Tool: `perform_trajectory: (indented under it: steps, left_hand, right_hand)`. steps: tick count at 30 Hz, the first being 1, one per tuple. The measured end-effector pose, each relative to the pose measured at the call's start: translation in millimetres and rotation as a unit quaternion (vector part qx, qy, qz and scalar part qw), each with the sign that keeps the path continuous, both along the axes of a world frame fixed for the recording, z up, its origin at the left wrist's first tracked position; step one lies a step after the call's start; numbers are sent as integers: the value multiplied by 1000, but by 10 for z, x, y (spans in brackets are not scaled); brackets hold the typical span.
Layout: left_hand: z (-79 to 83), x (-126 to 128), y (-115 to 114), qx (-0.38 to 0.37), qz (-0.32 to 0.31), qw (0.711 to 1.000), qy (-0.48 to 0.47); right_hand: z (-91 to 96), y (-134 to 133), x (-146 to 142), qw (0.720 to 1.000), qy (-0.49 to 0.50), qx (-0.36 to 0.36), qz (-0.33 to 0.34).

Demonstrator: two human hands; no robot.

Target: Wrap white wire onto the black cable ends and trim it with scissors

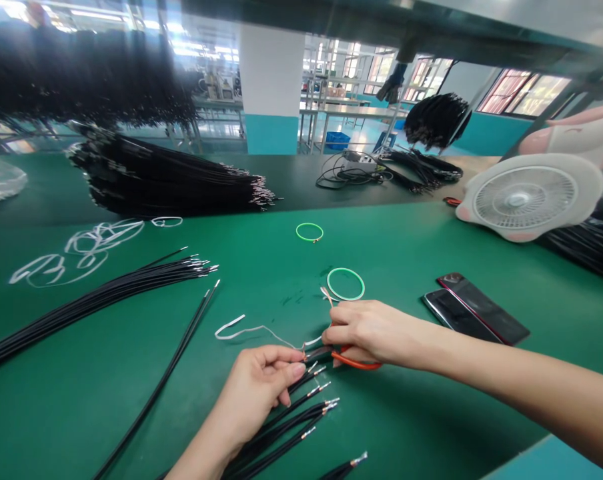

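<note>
- Left grip [261, 390] pinched shut on black wires [291, 427], tips fanning just past it.
- Right grip [371, 330] closed on orange scissors [354, 362], just beside the left.
- White tie [251, 330] trails from the scissors; green ring [345, 284] just beyond.

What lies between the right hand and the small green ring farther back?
In the head view, a larger green ring lies flat between the small green ring and the right hand, which grips orange scissors; the left hand holds black wires.
</note>
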State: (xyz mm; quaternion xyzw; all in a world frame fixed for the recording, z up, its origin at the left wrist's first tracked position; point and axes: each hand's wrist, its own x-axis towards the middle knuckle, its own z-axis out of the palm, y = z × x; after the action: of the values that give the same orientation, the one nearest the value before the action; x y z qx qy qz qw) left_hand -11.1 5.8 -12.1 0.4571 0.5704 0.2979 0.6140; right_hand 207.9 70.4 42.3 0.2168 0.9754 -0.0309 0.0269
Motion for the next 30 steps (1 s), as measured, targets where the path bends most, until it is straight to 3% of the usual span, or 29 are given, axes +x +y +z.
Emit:
perform_trajectory:
  steps: [21,30]
  left_hand:
    - [27,16,-11,3,4,1000,-2]
    - [104,-5,-57,13,23,999,-23]
  right_hand:
    - [-33,6,22,997,23,46,49]
    - [-171,-42,84,995,2,29,-90]
